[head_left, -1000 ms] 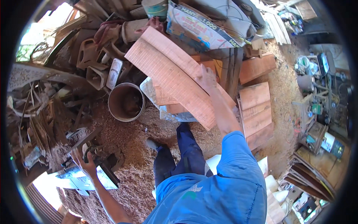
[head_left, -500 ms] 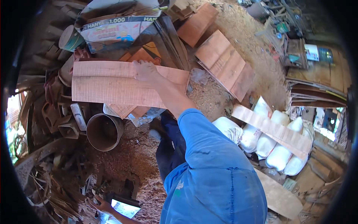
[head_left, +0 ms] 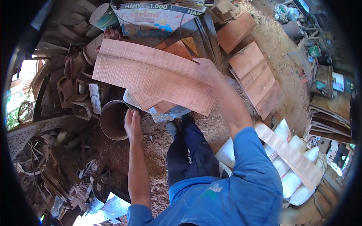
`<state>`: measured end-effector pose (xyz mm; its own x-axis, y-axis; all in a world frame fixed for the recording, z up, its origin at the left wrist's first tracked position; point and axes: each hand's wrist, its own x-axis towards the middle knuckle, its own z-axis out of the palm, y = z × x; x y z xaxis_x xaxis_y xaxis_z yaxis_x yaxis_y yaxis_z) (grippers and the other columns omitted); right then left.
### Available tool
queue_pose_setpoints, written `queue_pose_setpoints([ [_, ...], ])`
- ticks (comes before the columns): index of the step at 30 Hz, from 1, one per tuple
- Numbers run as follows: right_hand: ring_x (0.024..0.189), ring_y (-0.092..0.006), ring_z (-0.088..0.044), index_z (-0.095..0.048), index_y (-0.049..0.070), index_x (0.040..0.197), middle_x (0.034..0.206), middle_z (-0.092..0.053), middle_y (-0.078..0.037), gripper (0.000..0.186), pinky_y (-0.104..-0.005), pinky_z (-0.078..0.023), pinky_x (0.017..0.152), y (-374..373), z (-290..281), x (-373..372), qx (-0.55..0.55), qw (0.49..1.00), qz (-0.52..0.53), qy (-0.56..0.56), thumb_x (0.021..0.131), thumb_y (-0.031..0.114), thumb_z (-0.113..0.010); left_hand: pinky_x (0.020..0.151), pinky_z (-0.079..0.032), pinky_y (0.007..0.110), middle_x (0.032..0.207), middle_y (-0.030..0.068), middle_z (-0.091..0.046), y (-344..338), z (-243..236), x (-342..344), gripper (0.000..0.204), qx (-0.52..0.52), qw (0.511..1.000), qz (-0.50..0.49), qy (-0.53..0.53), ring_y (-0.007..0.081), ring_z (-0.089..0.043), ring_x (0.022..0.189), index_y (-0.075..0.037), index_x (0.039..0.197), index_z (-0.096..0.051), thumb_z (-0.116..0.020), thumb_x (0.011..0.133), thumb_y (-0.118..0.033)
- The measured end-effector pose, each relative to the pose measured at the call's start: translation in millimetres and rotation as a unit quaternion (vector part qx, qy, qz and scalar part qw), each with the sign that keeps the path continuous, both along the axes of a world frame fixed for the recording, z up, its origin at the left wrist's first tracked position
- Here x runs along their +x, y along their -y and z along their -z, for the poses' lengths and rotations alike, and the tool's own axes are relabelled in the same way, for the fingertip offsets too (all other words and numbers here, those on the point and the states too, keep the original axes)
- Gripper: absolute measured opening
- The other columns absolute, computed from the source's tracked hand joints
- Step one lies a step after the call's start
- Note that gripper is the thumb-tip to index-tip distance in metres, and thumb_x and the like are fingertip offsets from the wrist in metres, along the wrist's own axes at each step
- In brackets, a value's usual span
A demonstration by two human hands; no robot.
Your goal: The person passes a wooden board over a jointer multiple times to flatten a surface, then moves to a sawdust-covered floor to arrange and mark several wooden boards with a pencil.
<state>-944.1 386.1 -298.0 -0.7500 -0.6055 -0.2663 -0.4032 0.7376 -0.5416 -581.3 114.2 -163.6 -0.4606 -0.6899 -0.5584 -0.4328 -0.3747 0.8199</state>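
My right hand (head_left: 206,71) grips the upper edge of a wide, pale reddish sawn board (head_left: 151,77), near its right end. The board lies at a slant over more wood pieces (head_left: 144,100) on a pale, plastic-covered support (head_left: 169,117). My left hand (head_left: 132,122) is raised below the board's left part, in front of a round metal bucket (head_left: 111,129), with fingers apart and nothing visible in it. Whether it touches the bucket's rim I cannot tell.
Several boards (head_left: 252,75) lean to the right. White sacks (head_left: 292,182) with a plank (head_left: 283,150) across them lie lower right. A printed carton (head_left: 151,28) is at the back, scrap wood (head_left: 51,173) at the left, and a cluttered bench (head_left: 318,83) at the far right.
My left hand has risen from the lower left to beside the bucket, below the board. My right hand still grips the board, which has swung from a steep slant to a flatter one.
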Motion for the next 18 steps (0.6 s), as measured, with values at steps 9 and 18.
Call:
queue_pose_setpoints([
  [9,0.102,-0.0226,-0.071,-0.058,0.002,0.140,0.117,-0.072,-0.016,0.051,-0.0347,-0.055,0.091,-20,-53,33,-0.077,0.969,0.100,0.213,0.090,0.015,-0.060,0.111,-0.038,0.041,0.137,0.0128,-0.052,-8,123,-98,0.046,0.212,0.952,-0.165,-0.145,0.0242,-0.050,0.128,-0.006,0.143,-0.044,-0.054,0.099,-0.016],
  [18,0.109,-0.0247,-0.069,-0.057,0.001,0.140,0.125,-0.068,-0.017,0.054,-0.0336,-0.054,0.095,-37,-23,22,-0.077,0.979,0.083,0.171,0.087,0.010,-0.067,0.120,-0.029,0.040,0.154,0.0164,-0.037,-17,108,-96,0.061,0.214,0.948,-0.172,-0.162,0.0281,-0.038,0.142,-0.003,0.155,-0.029,-0.053,0.101,-0.018],
])
